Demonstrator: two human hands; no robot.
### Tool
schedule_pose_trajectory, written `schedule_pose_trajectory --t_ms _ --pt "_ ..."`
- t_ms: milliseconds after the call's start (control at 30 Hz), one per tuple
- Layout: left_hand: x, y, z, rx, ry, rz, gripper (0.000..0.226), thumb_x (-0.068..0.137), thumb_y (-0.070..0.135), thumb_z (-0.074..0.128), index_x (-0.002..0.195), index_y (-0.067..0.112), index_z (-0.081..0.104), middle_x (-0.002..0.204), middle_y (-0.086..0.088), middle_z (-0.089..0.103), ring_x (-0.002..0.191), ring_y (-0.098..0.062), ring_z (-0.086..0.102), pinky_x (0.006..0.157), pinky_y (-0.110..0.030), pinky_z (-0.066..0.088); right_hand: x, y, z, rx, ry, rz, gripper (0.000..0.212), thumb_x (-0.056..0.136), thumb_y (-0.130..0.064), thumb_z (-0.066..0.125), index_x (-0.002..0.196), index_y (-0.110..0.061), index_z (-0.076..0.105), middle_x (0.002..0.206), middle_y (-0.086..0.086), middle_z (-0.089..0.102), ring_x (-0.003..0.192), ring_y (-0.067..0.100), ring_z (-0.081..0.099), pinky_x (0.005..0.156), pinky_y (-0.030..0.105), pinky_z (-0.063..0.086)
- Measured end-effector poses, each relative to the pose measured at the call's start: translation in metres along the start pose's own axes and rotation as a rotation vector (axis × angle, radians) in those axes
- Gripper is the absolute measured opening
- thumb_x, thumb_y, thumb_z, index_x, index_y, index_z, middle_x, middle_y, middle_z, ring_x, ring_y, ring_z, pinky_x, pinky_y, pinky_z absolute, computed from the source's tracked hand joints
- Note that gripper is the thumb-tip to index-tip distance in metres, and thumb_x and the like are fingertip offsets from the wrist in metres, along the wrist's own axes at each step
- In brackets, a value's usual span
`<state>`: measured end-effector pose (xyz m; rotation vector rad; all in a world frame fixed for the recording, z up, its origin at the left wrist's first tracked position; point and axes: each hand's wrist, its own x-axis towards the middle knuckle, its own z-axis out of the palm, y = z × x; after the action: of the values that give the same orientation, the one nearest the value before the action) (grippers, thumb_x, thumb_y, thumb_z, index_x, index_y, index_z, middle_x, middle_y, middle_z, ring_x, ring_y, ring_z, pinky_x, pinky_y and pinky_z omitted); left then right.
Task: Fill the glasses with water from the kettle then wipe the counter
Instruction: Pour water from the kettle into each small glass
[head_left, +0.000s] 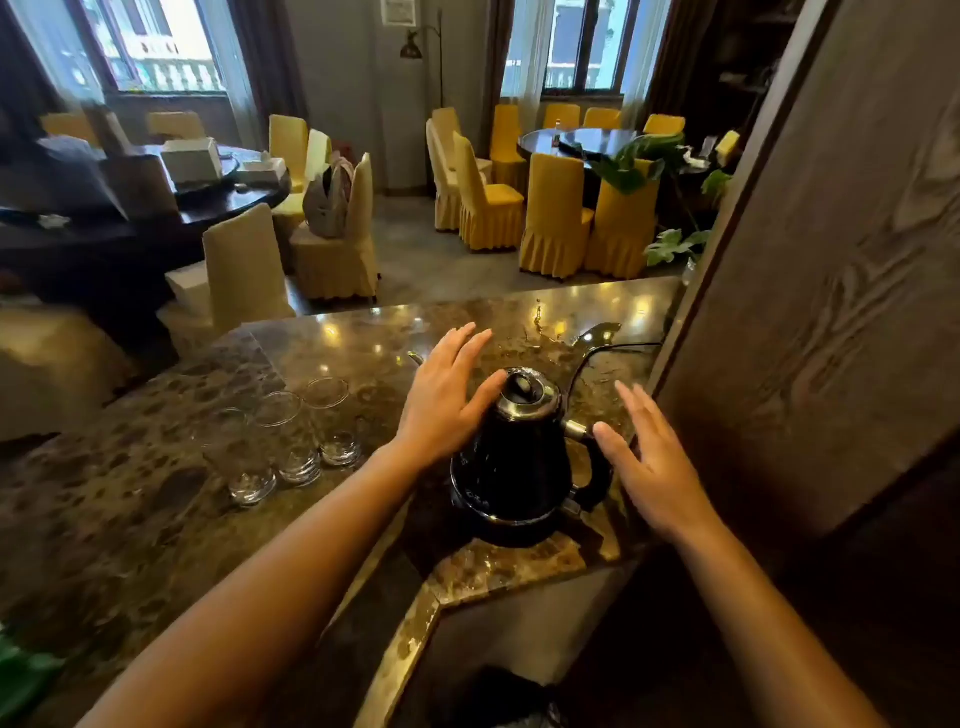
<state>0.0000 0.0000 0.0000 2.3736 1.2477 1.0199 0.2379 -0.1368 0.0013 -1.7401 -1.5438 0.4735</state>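
Note:
A black electric kettle (519, 457) with a chrome lid stands on its base on the brown marble counter (130, 519). Its handle faces right and its thin spout tip shows behind my left hand. My left hand (447, 395) is open, fingers spread, with the thumb touching the kettle's upper left side. My right hand (649, 462) is open just right of the handle, holding nothing. Three clear empty glasses (283, 441) stand in a row to the left of the kettle.
A dark wooden pillar (831, 260) rises right beside the kettle. The kettle's black cord (597, 353) runs back toward it across a wet patch on the counter. Something green (21, 680) lies at the near left edge. Beyond are dining tables and yellow-covered chairs.

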Motion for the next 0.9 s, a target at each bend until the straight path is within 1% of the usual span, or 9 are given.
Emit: schedule_pose_trajectory --t_ms 67,133,267,467,567,633,767,833,900 --pt "0.0 0.004 0.004 -0.074 -0.008 -0.049 0.065 0.099 0.062 0.036 0.155 0.029 0.037 0.164 0.0 0.032 0.153 -0.017 0.025 0.122 -0.046 0.026 -0.004 0.009 0.008 0.089 0.005 0.017 0.075 0.091 -0.074 0.044 0.157 -0.039 0.037 0.163 -0.014 0.034 0.149 0.008 0.033 0.116 0.037 0.033" --pt "-0.004 0.01 0.009 -0.144 -0.022 -0.105 0.064 0.099 0.061 0.034 0.153 0.028 0.043 0.163 0.0 0.035 0.151 -0.016 0.027 0.12 -0.039 0.024 -0.013 0.017 0.023 0.15 0.009 0.029 0.067 0.089 -0.071 0.048 0.142 -0.03 0.056 0.135 -0.015 0.055 0.119 -0.002 0.054 0.096 0.029 0.046" --pt "-0.007 0.013 0.018 -0.151 -0.019 -0.106 0.057 0.102 0.052 0.03 0.143 0.023 0.057 0.151 -0.001 0.052 0.141 -0.017 0.041 0.119 -0.038 0.03 -0.013 0.022 0.045 0.18 0.083 0.011 0.018 0.095 -0.042 0.066 0.084 -0.034 0.056 0.081 -0.008 0.055 0.075 0.005 0.056 0.064 0.019 0.04" --pt "-0.01 0.03 0.014 -0.39 -0.091 -0.289 0.045 0.103 0.045 0.037 0.139 0.029 0.057 0.13 0.009 0.067 0.119 -0.001 0.059 0.104 -0.023 0.043 -0.003 0.031 0.052 0.294 0.158 -0.045 0.052 0.089 -0.008 0.075 0.064 -0.038 0.041 0.072 -0.014 0.05 0.061 0.007 0.046 0.056 0.021 0.032" --pt "-0.01 0.034 0.016 -0.402 -0.051 -0.324 0.043 0.103 0.044 0.038 0.137 0.028 0.059 0.129 0.011 0.067 0.12 -0.001 0.059 0.105 -0.024 0.043 0.003 0.031 0.049 0.389 0.077 -0.03 0.031 0.085 -0.023 0.075 0.065 -0.017 0.052 0.068 -0.004 0.052 0.06 0.013 0.049 0.057 0.029 0.039" --pt "-0.012 0.036 0.017 -0.408 -0.028 -0.337 0.04 0.104 0.042 0.039 0.135 0.028 0.06 0.127 0.013 0.068 0.119 0.0 0.06 0.104 -0.024 0.044 0.007 0.027 0.043 0.533 -0.045 0.029 0.038 0.085 -0.031 0.075 0.072 0.001 0.059 0.063 0.008 0.055 0.059 0.017 0.052 0.055 0.029 0.043" --pt "-0.007 0.044 0.019 -0.501 0.016 -0.452 0.031 0.104 0.032 0.045 0.128 0.027 0.065 0.123 0.012 0.07 0.117 -0.001 0.062 0.102 -0.024 0.045 0.026 0.018 0.034 0.597 -0.199 0.121 0.056 0.09 0.004 0.073 0.05 -0.018 0.039 0.037 -0.014 0.039 0.036 0.001 0.038 0.042 0.015 0.032" --pt "-0.002 0.05 0.02 -0.664 0.069 -0.594 0.027 0.103 0.023 0.049 0.122 0.022 0.068 0.119 0.007 0.072 0.11 -0.004 0.066 0.095 -0.022 0.048 0.03 0.013 0.039 0.618 -0.2 0.132 0.057 0.085 0.002 0.077 0.05 -0.021 0.038 0.039 -0.014 0.037 0.037 0.002 0.035 0.046 0.024 0.032" --pt "-0.001 0.056 0.021 -0.725 0.117 -0.657 0.026 0.103 0.018 0.048 0.12 0.016 0.068 0.118 0.001 0.072 0.103 -0.004 0.068 0.086 -0.017 0.049 0.026 0.01 0.043 0.647 -0.175 0.135 0.046 0.074 -0.021 0.08 0.05 -0.021 0.04 0.044 -0.009 0.038 0.044 0.015 0.037 0.05 0.033 0.03"
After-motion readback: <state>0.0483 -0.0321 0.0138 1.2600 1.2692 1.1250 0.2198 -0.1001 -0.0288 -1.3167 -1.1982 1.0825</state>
